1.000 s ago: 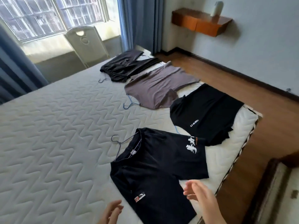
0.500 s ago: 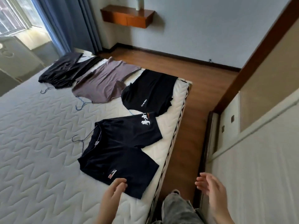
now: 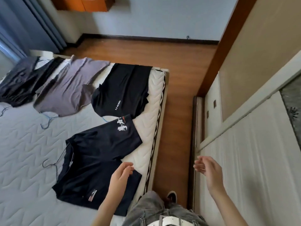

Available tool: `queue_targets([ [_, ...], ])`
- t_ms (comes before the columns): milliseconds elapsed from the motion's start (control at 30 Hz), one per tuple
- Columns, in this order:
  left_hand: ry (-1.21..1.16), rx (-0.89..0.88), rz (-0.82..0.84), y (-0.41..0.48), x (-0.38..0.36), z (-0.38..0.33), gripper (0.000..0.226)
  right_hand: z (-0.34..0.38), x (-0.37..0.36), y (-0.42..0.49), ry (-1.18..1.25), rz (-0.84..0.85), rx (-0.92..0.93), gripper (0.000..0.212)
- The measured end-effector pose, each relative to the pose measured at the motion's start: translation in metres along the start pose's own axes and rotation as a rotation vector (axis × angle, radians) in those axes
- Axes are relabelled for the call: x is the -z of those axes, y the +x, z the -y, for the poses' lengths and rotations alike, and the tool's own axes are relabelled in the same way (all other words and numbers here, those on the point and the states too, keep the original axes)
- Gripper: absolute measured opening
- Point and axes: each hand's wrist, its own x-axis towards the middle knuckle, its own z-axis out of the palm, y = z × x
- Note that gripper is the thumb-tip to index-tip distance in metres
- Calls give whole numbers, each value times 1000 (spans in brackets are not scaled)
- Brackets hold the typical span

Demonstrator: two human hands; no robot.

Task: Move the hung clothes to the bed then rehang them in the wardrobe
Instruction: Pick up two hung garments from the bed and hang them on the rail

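Head view: four garments laid flat in row along right edge of bed [image 3: 151,147], hangers kept in so rehanging is quick; nearest navy T-shirt [image 3: 97,162] under left hand [image 3: 119,178], fingers loosely spread, holding nothing; right hand [image 3: 210,172] empty too, fingers apart, lifted toward wardrobe [image 3: 254,160] at right; floor strip between

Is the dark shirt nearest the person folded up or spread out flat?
Spread flat. The nearest dark shirt lies open on the mattress, sleeve with white print extended, and its hanger sticks out at the collar.
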Motion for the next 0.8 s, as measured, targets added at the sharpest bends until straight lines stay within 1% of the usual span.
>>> queue_targets([
  [133,1,74,-81,24,-1,1,23,39,-32,66,-69,113,32,24],
  [233,-20,132,-165,59,-1,-2,23,61,-56,123,-92,178,50,26],
  [300,-51,165,-195,93,-7,-10,17,75,-69,164,-114,192,49,26],
  [400,-82,176,-213,170,-22,-37,16,98,-85,230,-140,203,39,25],
  [500,-95,169,-165,263,-44,-90,20,132,-88,293,-160,155,8,24],
  [567,-101,133,-87,322,-65,-137,16,160,-85,330,-129,87,-13,24],
  [700,-61,69,89,429,-109,-232,18,207,-79,394,-106,-43,-42,25],
  [800,-13,26,173,504,-141,-290,27,235,-77,444,-71,-112,-77,24],
])
